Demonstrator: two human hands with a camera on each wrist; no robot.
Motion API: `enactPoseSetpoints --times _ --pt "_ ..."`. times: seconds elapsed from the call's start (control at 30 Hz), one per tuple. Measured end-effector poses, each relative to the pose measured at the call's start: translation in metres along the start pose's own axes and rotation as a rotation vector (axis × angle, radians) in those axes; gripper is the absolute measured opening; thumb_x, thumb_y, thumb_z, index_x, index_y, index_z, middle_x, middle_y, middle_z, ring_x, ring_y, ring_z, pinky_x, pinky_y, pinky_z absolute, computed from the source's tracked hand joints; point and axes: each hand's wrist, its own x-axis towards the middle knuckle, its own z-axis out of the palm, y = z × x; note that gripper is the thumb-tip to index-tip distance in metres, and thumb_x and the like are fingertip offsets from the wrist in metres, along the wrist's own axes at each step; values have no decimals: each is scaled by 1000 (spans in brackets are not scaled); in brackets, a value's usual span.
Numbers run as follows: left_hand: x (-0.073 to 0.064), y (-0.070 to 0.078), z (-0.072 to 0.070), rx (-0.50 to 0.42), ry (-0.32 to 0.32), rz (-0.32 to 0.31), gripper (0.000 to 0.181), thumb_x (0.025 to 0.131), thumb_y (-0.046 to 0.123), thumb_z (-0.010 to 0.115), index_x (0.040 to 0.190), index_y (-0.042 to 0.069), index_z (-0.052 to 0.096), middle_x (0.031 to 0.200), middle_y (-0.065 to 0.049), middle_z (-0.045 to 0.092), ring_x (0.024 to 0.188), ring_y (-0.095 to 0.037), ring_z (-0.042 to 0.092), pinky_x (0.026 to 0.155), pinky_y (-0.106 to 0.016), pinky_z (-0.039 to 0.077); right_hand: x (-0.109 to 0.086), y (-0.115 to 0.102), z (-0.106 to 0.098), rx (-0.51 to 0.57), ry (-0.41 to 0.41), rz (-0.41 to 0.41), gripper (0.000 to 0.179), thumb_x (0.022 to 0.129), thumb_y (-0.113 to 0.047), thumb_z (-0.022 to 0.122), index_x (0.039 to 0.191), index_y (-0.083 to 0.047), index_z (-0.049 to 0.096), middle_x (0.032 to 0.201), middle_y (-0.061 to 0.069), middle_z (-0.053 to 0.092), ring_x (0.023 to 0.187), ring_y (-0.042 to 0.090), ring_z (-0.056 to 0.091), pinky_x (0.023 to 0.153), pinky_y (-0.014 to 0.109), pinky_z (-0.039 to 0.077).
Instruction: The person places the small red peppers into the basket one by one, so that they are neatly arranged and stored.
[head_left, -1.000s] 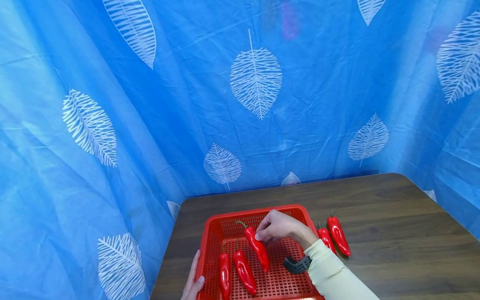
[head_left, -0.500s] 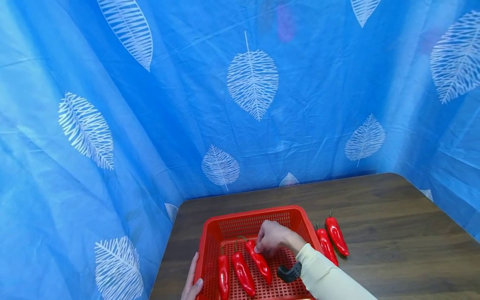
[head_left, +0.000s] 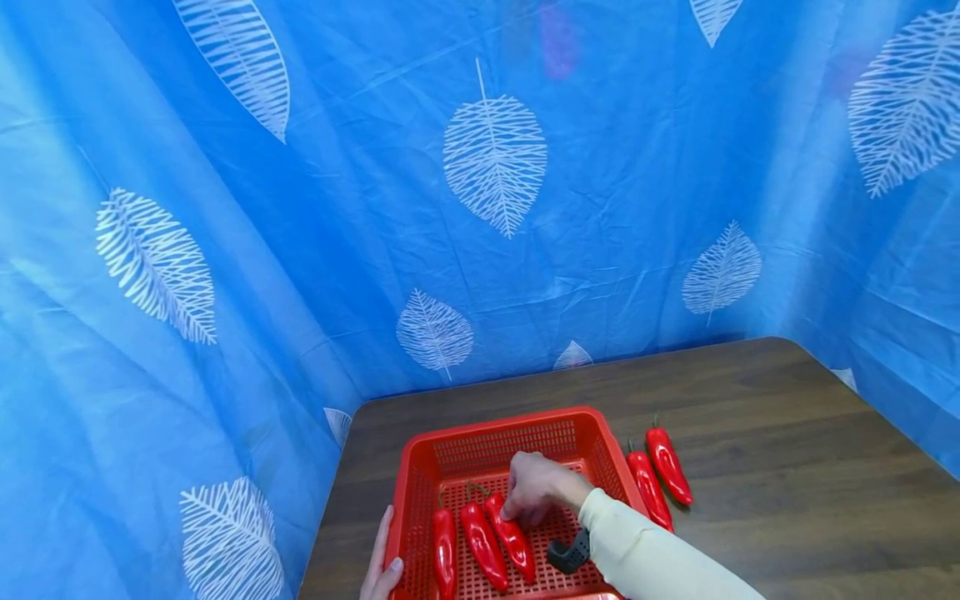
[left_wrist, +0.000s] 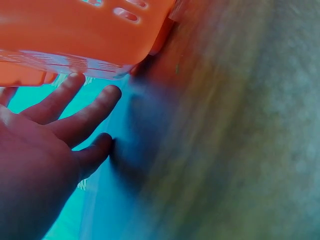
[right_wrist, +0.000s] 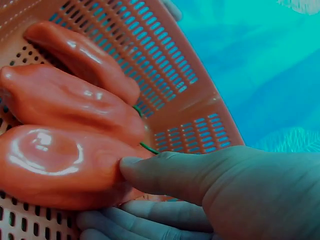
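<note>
A red plastic basket [head_left: 495, 426] with slotted walls stands on the table. My right hand [head_left: 534, 490] is inside it, thumb and fingers pinching a red chili pepper [head_left: 517, 552] near the stem end. That pepper lies low, at the basket floor. To its left lie a second red chili pepper [head_left: 482, 546] and a third red chili pepper [head_left: 444, 552], roughly side by side. At the basket's left outer side is my left hand [head_left: 379, 567]; in the left wrist view its fingers [left_wrist: 85, 120] are spread and fairly straight by the basket wall.
Two more red chili peppers [head_left: 669, 467] lie on the brown wooden table [head_left: 765, 433], just right of the basket. A blue curtain [head_left: 600, 208] with white leaf prints hangs behind the table and along its sides. A dark strap-like piece [head_left: 568, 552] is at my right wrist.
The pepper in my right hand has come down onto the basket floor, beside the other two. My left hand has stayed at the basket's side. The head view has shifted slightly.
</note>
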Motion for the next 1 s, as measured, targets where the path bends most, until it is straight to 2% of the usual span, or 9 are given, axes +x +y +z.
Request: enactPoseSetpoints --times 0.1,0.2,0.27,0.43,0.53,0.67,0.77,0.9,1.0 --pt "-1 0 1 -4 -27 48 69 119 27 39 169 63 7 155 16 53 136 -19 64 108 -49 59 0 -2 3 0 -4 6 21 89 -5 89 72 -5 76 70 10 76 65 27 79 61 38 67" --pt "0 -4 -3 -12 -12 33 69 120 20 28 166 69 13 152 17 56 136 -19 64 110 -49 59 1 -3 6 13 -15 14 22 89 -5 89 72 -5 75 70 11 76 65 27 79 61 37 67" --pt "2 -7 -8 -2 -9 25 69 120 21 27 168 66 6 152 19 55 137 -17 63 111 -48 58 2 -4 8 23 -23 15 22 89 -5 89 72 -6 75 70 11 76 65 27 79 61 37 67" --pt "5 -9 -15 12 -17 -6 76 118 28 32 171 48 -19 153 25 53 140 -13 60 115 -46 54 1 -4 10 40 -51 15 23 90 -6 89 72 -6 74 70 12 77 66 28 80 62 38 67" --pt "4 -7 -16 -17 -6 -42 76 118 31 35 171 51 -17 152 25 54 141 -14 60 116 -48 53 1 -4 12 45 -63 15 23 90 -7 89 72 -5 75 70 14 77 67 29 80 63 38 67" --pt "3 -4 -15 -38 -21 -50 70 119 28 29 169 62 -8 151 25 53 141 -14 59 116 -47 53 1 -3 13 47 -81 17 22 89 -8 90 73 -5 75 70 14 77 66 29 80 62 37 67" --pt "1 -1 -10 -41 -66 -28 69 121 25 25 167 66 -4 152 26 53 141 -12 59 117 -46 53 1 -2 13 54 -90 25 21 89 -8 90 74 -6 76 69 14 77 64 27 79 60 35 66" --pt "-1 3 -2 -27 -103 25 74 119 33 39 170 60 -8 154 22 51 139 -14 60 112 -48 56 2 -1 12 67 -88 28 20 89 -8 91 75 -6 76 69 13 77 63 26 79 59 35 66" --pt "0 2 -2 -12 -86 41 70 119 32 37 170 62 -1 154 18 51 138 -17 61 110 -48 58 1 -1 9 66 -80 25 20 89 -8 90 75 -6 76 69 13 77 64 26 79 60 36 66"
